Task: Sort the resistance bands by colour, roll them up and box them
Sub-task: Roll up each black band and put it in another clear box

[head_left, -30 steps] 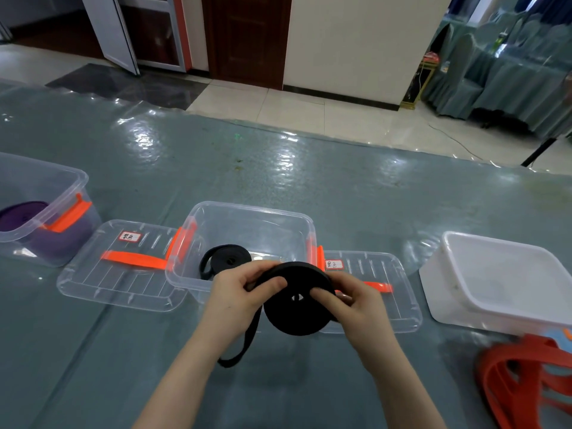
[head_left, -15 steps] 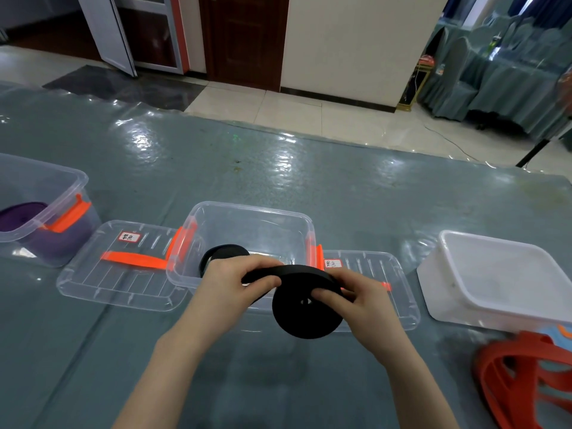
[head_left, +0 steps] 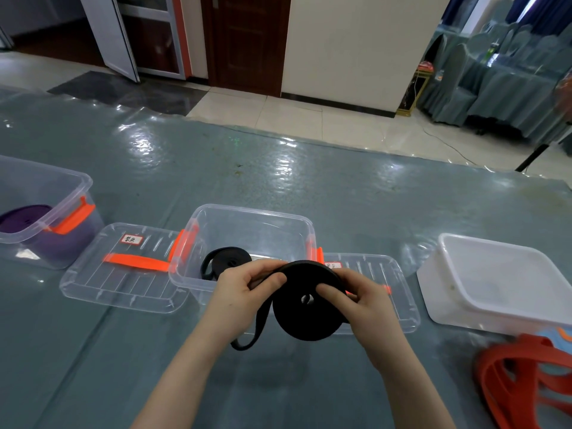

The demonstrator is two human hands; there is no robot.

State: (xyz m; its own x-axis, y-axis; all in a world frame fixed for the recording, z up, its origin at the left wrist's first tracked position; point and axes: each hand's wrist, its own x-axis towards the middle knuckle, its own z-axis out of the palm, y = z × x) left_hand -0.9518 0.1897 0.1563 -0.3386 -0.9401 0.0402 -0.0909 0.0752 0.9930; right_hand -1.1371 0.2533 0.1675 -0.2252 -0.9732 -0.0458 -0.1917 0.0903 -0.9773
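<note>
Two hands hold a black band roll [head_left: 305,308] above the tabletop [head_left: 278,187], just near of the clear box [head_left: 250,218]: the left hand [head_left: 244,292] pinches its loose strap at the top, the right hand [head_left: 360,300] grips the roll's right side. Another black roll [head_left: 227,261] lies inside that box, and red bands [head_left: 523,376] lie at the near right.

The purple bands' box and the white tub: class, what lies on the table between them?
In the head view: a clear lid, a clear box holding a black roll, then a second lid.
</note>
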